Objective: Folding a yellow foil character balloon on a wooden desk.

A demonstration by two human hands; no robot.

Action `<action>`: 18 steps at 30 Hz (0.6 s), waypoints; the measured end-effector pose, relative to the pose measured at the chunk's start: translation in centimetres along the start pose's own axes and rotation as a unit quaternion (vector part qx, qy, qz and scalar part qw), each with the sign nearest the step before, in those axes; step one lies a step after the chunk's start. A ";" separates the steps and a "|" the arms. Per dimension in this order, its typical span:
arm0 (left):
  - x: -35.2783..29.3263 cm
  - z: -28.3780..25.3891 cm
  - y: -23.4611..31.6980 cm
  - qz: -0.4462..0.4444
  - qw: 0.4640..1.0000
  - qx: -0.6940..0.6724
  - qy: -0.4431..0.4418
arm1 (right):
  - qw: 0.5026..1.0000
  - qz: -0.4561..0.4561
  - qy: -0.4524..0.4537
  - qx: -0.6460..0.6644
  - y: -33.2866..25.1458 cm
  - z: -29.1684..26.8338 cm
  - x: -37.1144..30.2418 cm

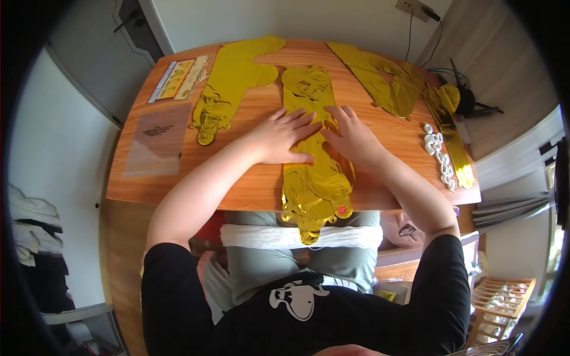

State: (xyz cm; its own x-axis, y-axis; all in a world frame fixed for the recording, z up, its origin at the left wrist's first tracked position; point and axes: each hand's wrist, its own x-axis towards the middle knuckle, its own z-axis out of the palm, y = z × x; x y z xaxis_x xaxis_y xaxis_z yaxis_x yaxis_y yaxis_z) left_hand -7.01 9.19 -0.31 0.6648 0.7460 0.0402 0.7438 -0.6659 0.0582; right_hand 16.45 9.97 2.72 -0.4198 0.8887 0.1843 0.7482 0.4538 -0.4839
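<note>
A flat gold foil balloon [310, 184] lies lengthwise down the middle of the table. Its crinkled lower end hangs over the front edge, with a small red round spot [342, 210] near it. My left hand [287, 137] rests on the foil's left side, fingers spread. On the right side of the same balloon lies my right hand [350, 135], its fingers loosely stretched out and partly over the foil's edge. Neither hand grips anything that I can see. Another flat gold foil balloon [228, 77] is at the far left, and a third gold foil piece [383, 83] at the far right.
A wooden table [249, 187] carries a clear plastic bag [153, 148] and a printed packet [178, 80] at left. At right are several small white coils [439, 155], a gold foil strip [452, 139] and a black stand [466, 98]. A white strand bundle [261, 236] crosses my lap.
</note>
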 end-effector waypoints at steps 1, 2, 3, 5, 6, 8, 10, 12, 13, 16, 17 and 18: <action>0.0 0.0 0.0 0.001 1.000 -0.007 0.006 | 1.000 -0.012 -0.013 0.024 -0.1 -0.2 -0.2; 0.0 0.0 -0.1 0.001 1.000 -0.007 -0.001 | 1.000 -0.011 -0.017 0.016 0.1 -0.5 -0.4; 0.0 0.0 0.0 0.002 1.000 -0.007 -0.008 | 0.998 -0.028 -0.037 0.044 0.6 -1.1 -0.6; 0.0 0.3 0.0 0.002 1.000 -0.013 -0.002 | 0.995 -0.046 -0.059 0.068 1.6 -2.1 -1.1; 0.0 0.4 0.0 0.001 1.000 -0.014 -0.001 | 0.984 -0.057 -0.128 0.110 2.4 -2.7 -1.6; 0.1 0.7 0.0 0.006 1.000 -0.014 0.007 | 0.967 -0.066 -0.196 0.146 3.4 -3.6 -2.7; 0.0 1.0 -0.2 0.007 1.000 -0.013 0.012 | 0.934 -0.214 -0.200 0.206 3.7 -3.8 -4.0; -0.5 1.3 -0.4 0.001 1.000 -0.004 -0.001 | 0.940 -0.265 -0.175 0.122 3.3 -3.5 -4.8; -0.1 1.2 -0.3 0.006 1.000 -0.004 0.000 | 0.941 -0.307 -0.138 0.038 3.4 -3.9 -5.3; 0.4 1.0 -0.3 0.010 1.000 -0.003 -0.001 | 0.928 -0.348 -0.127 -0.042 3.9 -4.7 -5.6; 0.3 1.1 -0.5 0.010 1.000 0.002 0.002 | 0.928 -0.348 -0.128 -0.043 3.7 -4.8 -5.5; 0.2 1.1 -0.5 0.010 1.000 0.008 0.005 | 0.923 -0.357 -0.125 -0.069 3.4 -5.0 -5.3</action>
State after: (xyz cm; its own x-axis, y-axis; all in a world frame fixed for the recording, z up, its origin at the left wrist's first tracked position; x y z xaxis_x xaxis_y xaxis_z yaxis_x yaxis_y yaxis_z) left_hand -7.19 9.69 -1.46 0.6783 0.7330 0.0514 0.7319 -0.6802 0.0412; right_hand 23.80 7.11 4.40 -0.9238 0.3250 0.2025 0.2859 0.9372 -0.1997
